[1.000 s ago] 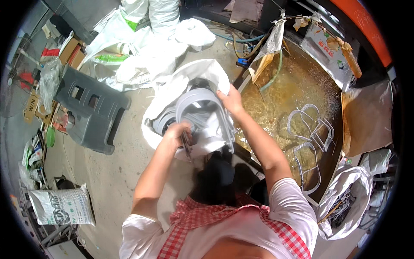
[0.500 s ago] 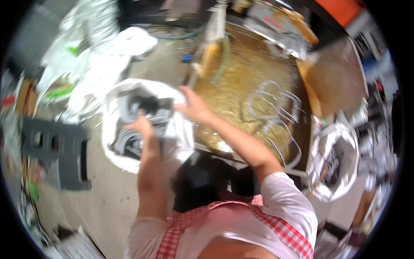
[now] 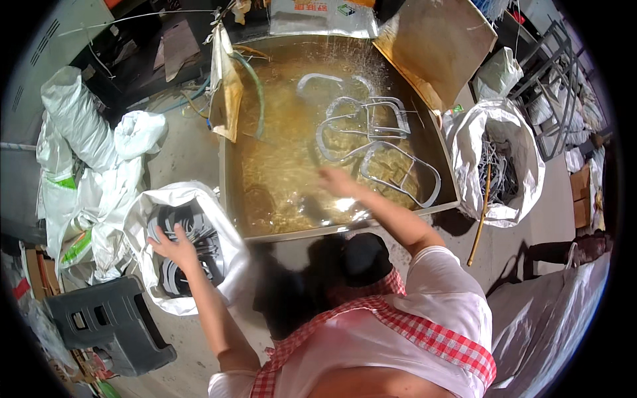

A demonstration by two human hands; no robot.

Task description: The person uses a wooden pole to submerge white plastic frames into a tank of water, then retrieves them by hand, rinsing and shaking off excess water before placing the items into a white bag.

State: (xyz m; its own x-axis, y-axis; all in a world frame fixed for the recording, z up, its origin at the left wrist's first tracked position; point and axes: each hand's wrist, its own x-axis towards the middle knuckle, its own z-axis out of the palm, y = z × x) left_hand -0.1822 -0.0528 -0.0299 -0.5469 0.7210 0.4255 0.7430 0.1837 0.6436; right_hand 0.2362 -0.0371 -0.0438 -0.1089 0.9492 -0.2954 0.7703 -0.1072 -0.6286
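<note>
My left hand point(image 3: 174, 247) is open, fingers spread, at the top of a white woven sack point(image 3: 229, 225). Beneath it, inside the sack, lie several grey curved strip-like pieces point(image 3: 178, 219); whether the fingertips touch them is unclear. My right hand point(image 3: 340, 182) hangs over a shallow tank point(image 3: 298, 233) of yellowish water. Its fingers are blurred and partly turned from view, and nothing shows in them. Right of that hand, several grey looped frames point(image 3: 332, 136) lie in the water. Their exact kind cannot be made out.
A second white sack point(image 3: 531, 159) holding grey pieces stands right of the tank, a thin stick point(image 3: 483, 219) leaning out. At left are a dark grey plastic stool point(image 3: 123, 328) and piled white sacks point(image 3: 86, 152). A brownish board point(image 3: 441, 40) slants at the tank's far right corner.
My right hand has left the left sack's rim and is now above the water. My left hand stays at that sack. The view has shifted to the right.
</note>
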